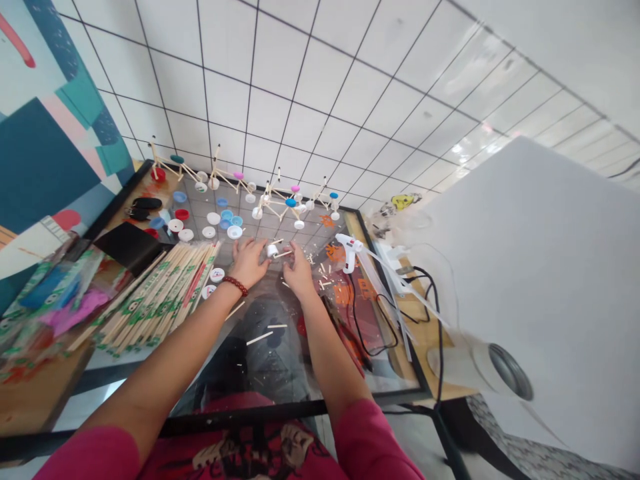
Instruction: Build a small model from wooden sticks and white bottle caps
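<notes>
In the middle of the glass tabletop stands a small white bottle cap with short wooden sticks beside it, reaching to the right. My left hand has its thumb and index finger at the left side of the cap, seemingly steadying it; the other fingers are spread. My right hand is at the right ends of the sticks, its thumb and index finger apart. Whether those fingertips touch a stick is too small to tell. Loose stick pieces lie nearer to me.
Stick-and-cap figures line the back edge. Blue, red and white caps lie left of centre, beyond wrapped chopsticks. A white glue gun sits at right with its black cord; pliers lie beside my right forearm.
</notes>
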`<state>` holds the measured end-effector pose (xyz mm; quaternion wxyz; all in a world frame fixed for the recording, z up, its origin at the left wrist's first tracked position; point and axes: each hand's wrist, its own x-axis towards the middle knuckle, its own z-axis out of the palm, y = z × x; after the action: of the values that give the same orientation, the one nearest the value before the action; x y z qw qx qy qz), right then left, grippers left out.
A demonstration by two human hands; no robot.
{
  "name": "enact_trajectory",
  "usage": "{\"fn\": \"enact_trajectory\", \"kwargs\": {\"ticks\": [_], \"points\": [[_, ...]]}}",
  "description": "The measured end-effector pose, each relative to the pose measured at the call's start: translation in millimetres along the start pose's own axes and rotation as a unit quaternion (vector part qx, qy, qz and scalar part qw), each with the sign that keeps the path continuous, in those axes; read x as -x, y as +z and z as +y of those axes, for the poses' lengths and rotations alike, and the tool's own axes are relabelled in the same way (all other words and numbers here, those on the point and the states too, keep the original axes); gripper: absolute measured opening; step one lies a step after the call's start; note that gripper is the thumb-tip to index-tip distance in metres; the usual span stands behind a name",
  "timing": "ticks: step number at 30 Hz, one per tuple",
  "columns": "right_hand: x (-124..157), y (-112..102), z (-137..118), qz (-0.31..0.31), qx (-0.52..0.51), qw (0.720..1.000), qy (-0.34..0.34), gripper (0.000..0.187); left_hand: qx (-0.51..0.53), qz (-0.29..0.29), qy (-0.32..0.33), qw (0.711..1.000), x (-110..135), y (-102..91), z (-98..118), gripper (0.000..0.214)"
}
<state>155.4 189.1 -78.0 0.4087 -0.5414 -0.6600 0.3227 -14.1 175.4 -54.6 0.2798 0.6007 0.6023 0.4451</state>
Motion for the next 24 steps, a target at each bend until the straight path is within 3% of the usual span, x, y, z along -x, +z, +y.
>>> {"fn": "enact_trajectory", "kwargs": {"ticks": [7, 13, 19, 24], "points": [[1.8, 0.1, -1.9, -0.005, -0.006, 1.000, 0.001, 0.070, 0.004, 0.024, 0.010, 1.000, -4.7, -1.1, -1.9, 0.026], [2.4, -1.7, 2.5, -0.013, -0.010, 1.000, -0.025, 0.069, 0.009, 0.022, 0.019, 1.000, -6.3, -3.1, -1.3, 0.044], [0.2, -1.1, 12.6, 0.005, -0.027, 0.999, -0.036, 0.070, -0.135, -0.061, 0.026, 0.989, -5.2, -5.9, 7.0, 0.052], [-2.4, 0.8, 21.9, 0.024, -0.044, 0.998, -0.047, 0.068, -0.192, -0.073, 0.034, 0.978, -6.0, -5.0, 9.0, 0.048]]}}
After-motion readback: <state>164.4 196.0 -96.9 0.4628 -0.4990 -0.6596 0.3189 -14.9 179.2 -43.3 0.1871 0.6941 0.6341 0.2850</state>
